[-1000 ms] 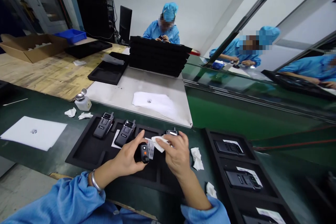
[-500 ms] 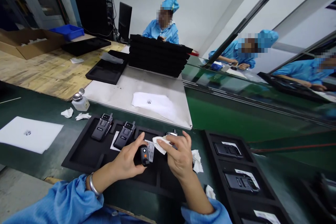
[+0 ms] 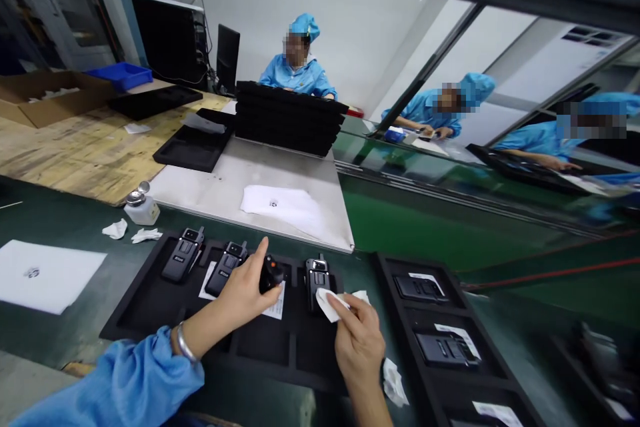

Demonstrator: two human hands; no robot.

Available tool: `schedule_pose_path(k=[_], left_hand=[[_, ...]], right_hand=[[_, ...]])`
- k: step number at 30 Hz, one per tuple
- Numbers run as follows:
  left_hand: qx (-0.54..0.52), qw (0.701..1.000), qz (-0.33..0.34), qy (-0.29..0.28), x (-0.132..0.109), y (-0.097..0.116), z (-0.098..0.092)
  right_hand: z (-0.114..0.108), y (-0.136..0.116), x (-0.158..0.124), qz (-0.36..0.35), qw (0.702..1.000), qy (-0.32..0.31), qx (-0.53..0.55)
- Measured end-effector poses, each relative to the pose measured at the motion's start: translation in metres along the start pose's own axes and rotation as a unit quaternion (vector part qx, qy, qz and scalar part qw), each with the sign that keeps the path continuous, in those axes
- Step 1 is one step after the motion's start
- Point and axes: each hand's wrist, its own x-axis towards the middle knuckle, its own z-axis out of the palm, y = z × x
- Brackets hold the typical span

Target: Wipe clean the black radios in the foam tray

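My left hand (image 3: 249, 285) is closed around a small black radio (image 3: 271, 273) with an orange button, holding it low over a paper label (image 3: 277, 305) in the black foam tray (image 3: 150, 303). My right hand (image 3: 359, 341) pinches a white wipe (image 3: 329, 302) just right of another radio (image 3: 316, 275) standing in the tray. Two more black radios (image 3: 181, 255) (image 3: 225, 267) lie in slots at the tray's left.
A second black tray (image 3: 395, 320) with radios lies to the right. Crumpled wipes (image 3: 393, 381), a white sheet (image 3: 44, 273) and a small dispenser bottle (image 3: 141, 206) lie on the green belt. Stacked black trays (image 3: 286, 119) stand behind. Co-workers in blue sit across the line.
My left hand has carried the radio forward and down toward the tray. My right hand has drawn back to the right with the wipe, away from the radio.
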Motion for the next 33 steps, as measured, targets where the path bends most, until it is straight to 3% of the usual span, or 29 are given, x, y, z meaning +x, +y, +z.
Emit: schedule_pose_path(k=[3, 6, 9, 13, 16, 20, 24, 26, 27, 30, 33], left_hand=[[0.104, 0.992, -0.058, -0.039, 0.033, 0.024, 0.003], [0.23, 0.972, -0.029, 0.025, 0.052, 0.047, 0.014], [0.255, 0.963, 0.033, 0.076, 0.053, 0.072, 0.033], [0.208, 0.977, 0.008, -0.04, 0.058, 0.101, 0.069], [0.185, 0.979, -0.042, -0.068, 0.07, 0.112, 0.087], [0.143, 0.987, -0.051, -0.057, 0.072, 0.114, 0.083], [0.052, 0.993, 0.049, -0.092, 0.04, 0.098, 0.06], [-0.006, 0.986, 0.12, -0.114, 0.019, 0.082, 0.053], [-0.022, 0.982, 0.151, -0.115, 0.01, 0.073, 0.051], [-0.032, 0.972, 0.22, -0.072, -0.012, 0.051, 0.053], [-0.012, 0.962, 0.273, 0.003, -0.022, 0.041, 0.061]], right_hand=[[-0.005, 0.001, -0.034, 0.107, 0.99, 0.014, 0.092], [0.0, 0.001, -0.054, 0.249, 0.948, 0.034, 0.194], [0.005, 0.005, -0.056, 0.342, 0.903, 0.048, 0.256], [0.003, 0.007, -0.053, 0.369, 0.887, 0.043, 0.272], [0.004, 0.006, -0.057, 0.385, 0.874, 0.064, 0.29], [0.01, 0.011, -0.067, 0.425, 0.839, 0.085, 0.33], [0.002, 0.024, -0.068, 0.479, 0.783, 0.114, 0.38], [-0.013, 0.028, -0.058, 0.46, 0.804, 0.113, 0.36], [-0.022, 0.027, -0.051, 0.415, 0.838, 0.108, 0.337], [-0.044, 0.016, -0.019, 0.168, 0.948, 0.066, 0.262], [-0.049, 0.001, 0.012, -0.057, 0.988, -0.016, 0.143]])
